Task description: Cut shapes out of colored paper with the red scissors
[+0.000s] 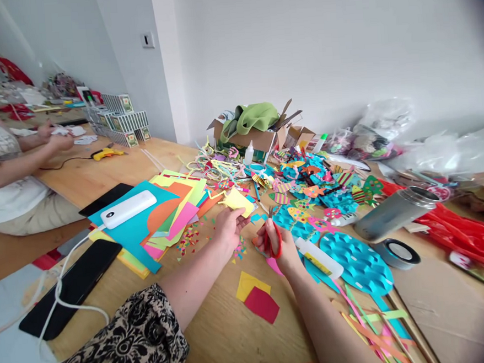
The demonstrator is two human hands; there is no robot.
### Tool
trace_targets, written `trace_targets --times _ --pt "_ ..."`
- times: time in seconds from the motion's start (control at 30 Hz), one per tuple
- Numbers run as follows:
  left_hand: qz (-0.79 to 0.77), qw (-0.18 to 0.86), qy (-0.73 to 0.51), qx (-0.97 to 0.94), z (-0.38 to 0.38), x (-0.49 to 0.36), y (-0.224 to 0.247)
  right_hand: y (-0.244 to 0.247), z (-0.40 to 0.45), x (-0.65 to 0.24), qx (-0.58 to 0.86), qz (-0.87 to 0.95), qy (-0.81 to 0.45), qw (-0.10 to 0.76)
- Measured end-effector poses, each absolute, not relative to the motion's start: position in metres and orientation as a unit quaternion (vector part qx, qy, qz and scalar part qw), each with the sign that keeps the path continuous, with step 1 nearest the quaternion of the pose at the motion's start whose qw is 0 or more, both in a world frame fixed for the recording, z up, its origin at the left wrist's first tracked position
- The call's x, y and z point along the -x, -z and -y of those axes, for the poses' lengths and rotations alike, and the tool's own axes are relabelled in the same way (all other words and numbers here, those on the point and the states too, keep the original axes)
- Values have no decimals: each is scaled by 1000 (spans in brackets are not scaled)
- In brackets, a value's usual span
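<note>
Between the fingers of my left hand (229,229) is a piece of yellow paper (238,201), held up over the table. My right hand (283,248) grips red-handled scissors (278,240), their blades pointing away from me and apart from the yellow paper. Below the hands a yellow scrap (251,282) and a dark red piece of paper (262,304) lie overlapping on the wood. Tiny coloured paper bits (188,240) are scattered beside my left hand. A white glue bottle (320,258) lies just right of my right hand.
Coloured sheets (173,208) with a white power bank (128,207) on top lie left. Paper fish (300,213), a blue scalloped disc (355,262) and a steel flask (397,212) crowd the right. A cardboard box (251,139) stands behind. At far left, another person's hands (59,140) hold white pieces.
</note>
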State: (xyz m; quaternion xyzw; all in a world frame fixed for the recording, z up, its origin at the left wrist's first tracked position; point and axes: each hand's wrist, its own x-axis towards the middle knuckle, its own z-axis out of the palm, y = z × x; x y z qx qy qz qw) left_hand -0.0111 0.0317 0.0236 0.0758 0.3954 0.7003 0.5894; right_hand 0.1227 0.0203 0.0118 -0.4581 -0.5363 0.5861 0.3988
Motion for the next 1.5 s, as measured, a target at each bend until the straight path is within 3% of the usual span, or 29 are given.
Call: trace_targets --times 0.33,0.5,0.67,1.07,1.5 --pt "-414 552 -713 -126 -29 1 -4 3 -21 -124 466 553 -608 327" --pt "-407 565 -705 -134 -28 1 -7 2 -19 -123 452 566 -605 330" --pt "-404 557 -714 -133 -29 2 -12 -7 -18 -123 454 567 -562 396" --pt "-431 544 -703 -159 -29 7 -14 -14 -11 -118 443 586 -580 353" --pt "-437 535 -700 -180 -27 1 -12 8 -13 -114 439 577 -599 340"
